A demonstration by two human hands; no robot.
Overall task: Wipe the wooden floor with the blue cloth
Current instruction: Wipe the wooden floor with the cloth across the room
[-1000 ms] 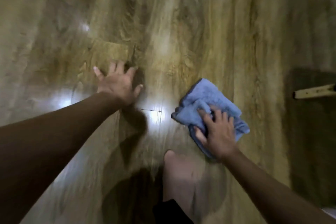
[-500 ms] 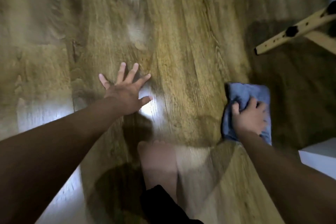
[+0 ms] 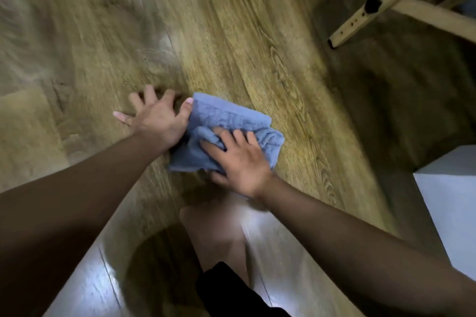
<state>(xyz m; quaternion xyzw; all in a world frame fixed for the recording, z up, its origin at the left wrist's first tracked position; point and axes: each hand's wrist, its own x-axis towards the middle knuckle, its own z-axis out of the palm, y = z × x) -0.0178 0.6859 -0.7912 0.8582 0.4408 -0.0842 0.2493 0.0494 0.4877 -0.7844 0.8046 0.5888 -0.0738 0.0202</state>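
A crumpled blue cloth [image 3: 226, 121] lies on the wooden floor [image 3: 257, 41] in the middle of the view. My right hand [image 3: 239, 162] presses down on its near right part, fingers dug into the folds. My left hand [image 3: 157, 117] rests flat on the floor with fingers spread, its thumb touching the cloth's left edge. Both forearms reach in from the bottom corners.
A pale wooden furniture leg [image 3: 381, 0] with a crossbar slants in at the top right, casting a dark shadow. A white box-like object [image 3: 453, 203] stands at the right edge. My bare knee [image 3: 216, 234] is on the floor just behind the hands.
My right hand has slid the cloth leftward across the floor until it meets my left hand. The view has shifted, bringing the furniture leg and the white object further into frame.
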